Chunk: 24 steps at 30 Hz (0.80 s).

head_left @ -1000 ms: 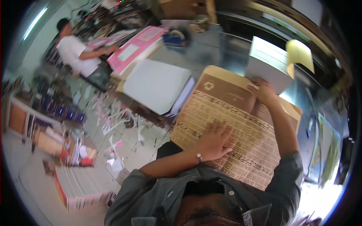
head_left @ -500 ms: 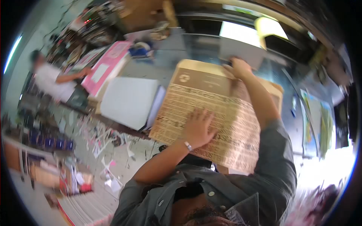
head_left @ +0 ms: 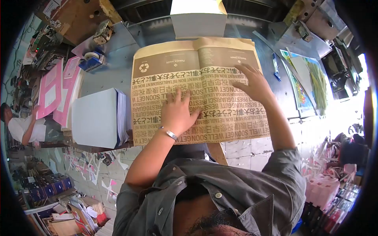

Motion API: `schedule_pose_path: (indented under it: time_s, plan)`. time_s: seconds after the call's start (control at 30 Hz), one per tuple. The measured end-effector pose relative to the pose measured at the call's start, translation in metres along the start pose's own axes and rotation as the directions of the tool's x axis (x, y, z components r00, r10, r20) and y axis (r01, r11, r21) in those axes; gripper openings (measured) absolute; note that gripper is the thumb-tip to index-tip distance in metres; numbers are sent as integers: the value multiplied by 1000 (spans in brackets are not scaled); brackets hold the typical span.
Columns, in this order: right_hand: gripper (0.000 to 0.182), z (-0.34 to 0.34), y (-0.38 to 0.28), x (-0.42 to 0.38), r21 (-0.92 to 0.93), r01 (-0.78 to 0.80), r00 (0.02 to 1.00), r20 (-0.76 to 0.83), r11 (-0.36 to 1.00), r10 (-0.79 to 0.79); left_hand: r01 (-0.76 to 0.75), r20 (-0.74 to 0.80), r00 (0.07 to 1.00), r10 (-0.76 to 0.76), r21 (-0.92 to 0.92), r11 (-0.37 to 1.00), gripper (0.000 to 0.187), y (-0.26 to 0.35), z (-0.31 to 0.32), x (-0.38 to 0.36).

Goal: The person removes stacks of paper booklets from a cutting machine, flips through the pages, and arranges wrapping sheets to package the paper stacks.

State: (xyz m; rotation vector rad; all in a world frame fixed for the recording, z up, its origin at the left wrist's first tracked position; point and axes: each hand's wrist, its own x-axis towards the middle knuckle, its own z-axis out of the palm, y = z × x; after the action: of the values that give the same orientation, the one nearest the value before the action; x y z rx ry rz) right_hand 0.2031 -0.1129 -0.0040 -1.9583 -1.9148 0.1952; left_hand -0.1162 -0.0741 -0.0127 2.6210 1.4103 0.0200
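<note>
A large brown printed paper sheet (head_left: 220,122), with a darker band and a recycling mark near its far edge, lies spread before me on the metal table. My left hand (head_left: 177,114) rests on its left half, palm down, fingers spread. Over the right half is my right hand (head_left: 252,84), its fingers apart and nothing in it; whether it touches the paper I cannot tell. A crease or fold runs up the sheet's upper middle. Just beyond the far edge stands a white block of paper (head_left: 199,25).
Left of the sheet sits a white stack (head_left: 94,118), with a blue tape dispenser (head_left: 91,61) behind it. At far left a person (head_left: 27,128) touches pink sheets (head_left: 51,90). A blue cutter (head_left: 276,67), a metal ruler (head_left: 301,82) and colourful prints lie right.
The brown sheet now lies squarer before me. My right hand has come back from the far edge and its fingers have opened over the paper. The camera view has turned.
</note>
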Motion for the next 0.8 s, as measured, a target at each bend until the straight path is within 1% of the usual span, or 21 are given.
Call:
schedule_pose_path:
  time_s: [0.03, 0.1, 0.13, 0.2, 0.23, 0.33, 0.37, 0.47, 0.5, 0.6, 0.63, 0.7, 0.73, 0.77, 0.8]
  plan:
    - [72, 1, -2, -8, -22, -44, 999, 4, 999, 44, -2, 36, 999, 3, -28, 1000, 77, -2, -4, 2]
    - [74, 0, -12, -23, -73, -139, 990, 8, 988, 140, -86, 4, 996, 86, -40, 995, 78, -12, -5, 6]
    - [75, -2, -17, -29, -71, -152, 988, -8, 986, 152, -132, -15, 991, 132, -47, 990, 78, -14, -8, 9]
    - [78, 6, -23, -36, -67, -180, 983, -35, 981, 178, -205, -120, 971, 207, 27, 978, 78, -19, 0, 13]
    - [83, 9, -27, -36, -51, -223, 975, -10, 974, 223, -239, -173, 954, 247, 65, 969, 78, -21, 2, 16]
    - [81, 19, -46, -30, -70, -245, 970, -14, 967, 245, -240, -100, 967, 234, -47, 970, 77, -27, 3, 21]
    - [82, 20, -50, -27, -56, -255, 966, 16, 965, 256, -241, -60, 970, 236, -91, 966, 79, -30, -1, 23]
    - [82, 23, -61, -19, -100, -243, 967, 53, 965, 249, -225, -67, 974, 215, -265, 938, 81, -47, -6, 30]
    - [81, 25, -59, -16, -84, -235, 969, 58, 968, 240, -227, -100, 973, 208, -242, 943, 84, -53, -11, 30]
    - [81, 27, -62, 10, 78, -264, 964, 60, 961, 260, -222, -170, 966, 195, -158, 962, 87, -69, -3, 30]
    - [80, 29, -63, 21, 51, -223, 974, 38, 973, 221, -191, -102, 979, 175, -170, 967, 88, -71, 0, 29]
    - [80, 31, -75, 36, -12, -199, 978, 60, 980, 199, -147, -53, 989, 139, -176, 973, 88, -71, 0, 27]
    - [80, 30, -82, 43, -44, -184, 980, 66, 982, 186, -126, -34, 992, 122, -178, 976, 87, -69, -1, 26]
    - [82, 29, -88, 47, -7, -161, 981, 108, 987, 161, -111, -37, 994, 106, -171, 979, 87, -67, -2, 24]
    - [83, 31, -89, 48, -34, -116, 986, 116, 993, 119, -97, -42, 995, 91, -164, 982, 87, -65, -1, 23]
